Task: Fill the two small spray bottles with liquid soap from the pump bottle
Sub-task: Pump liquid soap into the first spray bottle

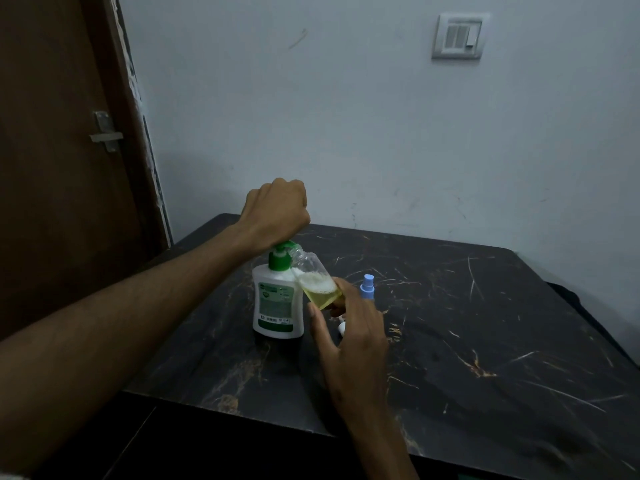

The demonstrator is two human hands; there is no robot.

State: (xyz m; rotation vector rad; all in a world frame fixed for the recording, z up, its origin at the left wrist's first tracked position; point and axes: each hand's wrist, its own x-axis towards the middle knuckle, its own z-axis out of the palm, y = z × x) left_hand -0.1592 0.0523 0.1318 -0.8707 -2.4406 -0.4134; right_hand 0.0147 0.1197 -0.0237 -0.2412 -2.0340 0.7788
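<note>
A white pump bottle with a green pump head stands upright on the black marble table. My left hand is a fist pressing down on the pump head. My right hand holds a small clear spray bottle, uncapped and tilted, its neck against the pump's nozzle. Yellow soap with white foam on top fills its lower part. A second small spray bottle with a blue spray top stands just behind my right hand, mostly hidden. Something small and white lies on the table beside my right hand.
The table stands in a corner, its back edge against a pale wall with a switch plate. A brown door with a metal latch is to the left. The table's front edge drops off below my arms.
</note>
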